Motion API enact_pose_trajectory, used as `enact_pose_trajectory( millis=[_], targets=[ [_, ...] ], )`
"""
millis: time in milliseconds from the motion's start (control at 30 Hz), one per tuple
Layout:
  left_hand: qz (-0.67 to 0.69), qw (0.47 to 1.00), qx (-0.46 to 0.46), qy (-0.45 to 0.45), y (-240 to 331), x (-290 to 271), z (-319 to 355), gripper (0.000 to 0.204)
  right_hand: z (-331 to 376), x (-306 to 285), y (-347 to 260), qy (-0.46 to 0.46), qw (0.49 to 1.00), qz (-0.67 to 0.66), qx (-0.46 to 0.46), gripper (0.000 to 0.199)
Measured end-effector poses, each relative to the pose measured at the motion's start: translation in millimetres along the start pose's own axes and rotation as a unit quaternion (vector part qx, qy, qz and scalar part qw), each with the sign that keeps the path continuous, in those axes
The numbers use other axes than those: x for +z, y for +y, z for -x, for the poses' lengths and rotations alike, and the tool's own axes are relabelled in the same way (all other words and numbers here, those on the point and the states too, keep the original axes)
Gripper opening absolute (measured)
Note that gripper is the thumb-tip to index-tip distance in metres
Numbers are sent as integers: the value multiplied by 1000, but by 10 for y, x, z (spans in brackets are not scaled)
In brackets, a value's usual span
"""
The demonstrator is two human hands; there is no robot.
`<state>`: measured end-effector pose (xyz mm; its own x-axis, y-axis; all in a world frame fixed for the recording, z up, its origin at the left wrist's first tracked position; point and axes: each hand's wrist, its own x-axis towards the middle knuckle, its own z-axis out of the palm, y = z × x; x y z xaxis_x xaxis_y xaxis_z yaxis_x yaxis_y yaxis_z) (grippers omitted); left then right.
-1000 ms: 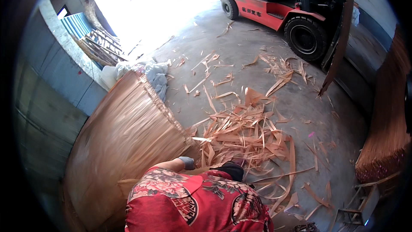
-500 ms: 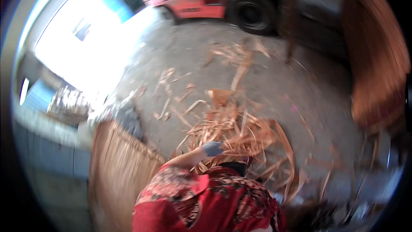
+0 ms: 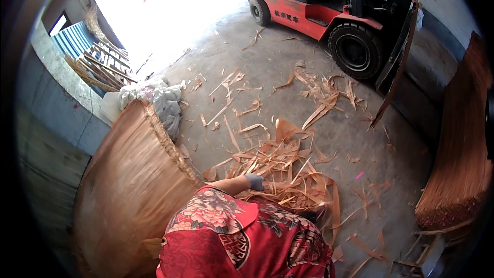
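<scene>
My left hand (image 3: 254,181), in a grey glove, reaches out at the near left edge of a heap of thin, reddish-brown wood veneer strips (image 3: 280,172) on the floor. Its fingers are hidden or too unclear to tell whether they grip any strip. A red flowered garment (image 3: 242,237) fills the bottom middle and covers the near side of the heap. My right hand does not show. Close by on the left stands a large stack of veneer sheets (image 3: 128,185) with a ragged edge.
A red and black forklift (image 3: 309,10) stands at the back right. Another veneer stack (image 3: 455,139) rises along the right side. White plastic sacks (image 3: 154,98) and wooden sticks (image 3: 108,67) lie at the left, near a bright doorway. More scraps (image 3: 321,98) are strewn across the concrete floor.
The view has swung and become sharper, so the forklift sits farther right and more of the left stack shows. My gloved left hand stays beside the strip heap.
</scene>
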<state>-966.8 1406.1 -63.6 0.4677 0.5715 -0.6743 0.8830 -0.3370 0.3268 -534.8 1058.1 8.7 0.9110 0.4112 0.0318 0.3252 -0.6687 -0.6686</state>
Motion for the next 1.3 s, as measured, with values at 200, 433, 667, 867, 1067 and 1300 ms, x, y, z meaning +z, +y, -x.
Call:
enact_pose_trajectory(
  millis=[200,433,667,867,1067,1300],
  targets=[
    [36,998,-38,22,13,20,-30,48,-33,-11,-44,10,999,24,-22,21],
    [56,997,-39,40,-41,177,26,52,-121,-80,-54,30,998,44,-47,22],
    [45,995,-87,-20,-353,524,32,54,-129,-159,-61,38,995,63,-65,22],
    [26,998,-24,56,-33,226,-51,42,29,-306,45,71,992,81,-62,22],
    [-54,996,70,-25,473,-100,-420,58,841,-989,629,187,970,136,76,22],
    [-138,985,58,-83,186,243,-656,59,1580,-1406,1272,263,927,264,40,25]
  ],
)
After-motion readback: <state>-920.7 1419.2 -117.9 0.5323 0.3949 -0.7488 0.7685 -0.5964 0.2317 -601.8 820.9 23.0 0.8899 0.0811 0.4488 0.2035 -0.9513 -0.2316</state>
